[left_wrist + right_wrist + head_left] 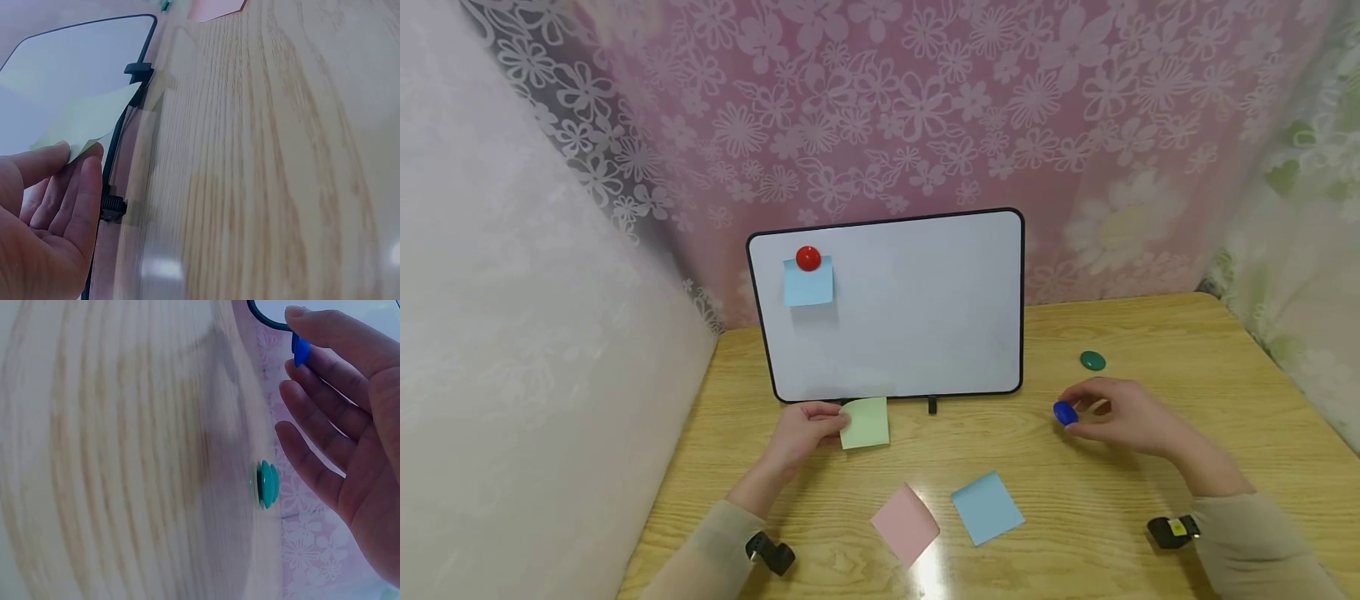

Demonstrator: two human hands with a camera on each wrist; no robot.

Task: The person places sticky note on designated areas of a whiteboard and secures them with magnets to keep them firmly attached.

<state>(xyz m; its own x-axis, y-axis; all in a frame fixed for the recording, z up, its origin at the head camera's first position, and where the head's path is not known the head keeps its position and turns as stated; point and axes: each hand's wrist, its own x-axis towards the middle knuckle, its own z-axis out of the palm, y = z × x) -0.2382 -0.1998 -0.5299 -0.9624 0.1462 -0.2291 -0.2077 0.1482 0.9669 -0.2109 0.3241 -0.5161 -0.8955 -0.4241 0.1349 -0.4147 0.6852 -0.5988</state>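
My left hand (806, 434) pinches a pale green sticky note (867, 423) at its left edge, just below the whiteboard's lower frame. In the left wrist view the thumb lies on top of the note (87, 122), which slants up from the fingers. Right of the board, my right hand (1126, 414) holds a round blue magnet (1064, 413) between thumb and fingertips. The right wrist view shows the magnet (300, 350) edge-on, the other fingers loosely bent. Behind that hand a green magnet (1093, 361) lies on the table.
A whiteboard (925, 308) stands at the back on small black feet (932, 406). A red magnet (808, 258) pins a blue note (808, 287) at its upper left. A pink note (906, 526) and another blue note (988, 508) lie on the table (1045, 542) in front.
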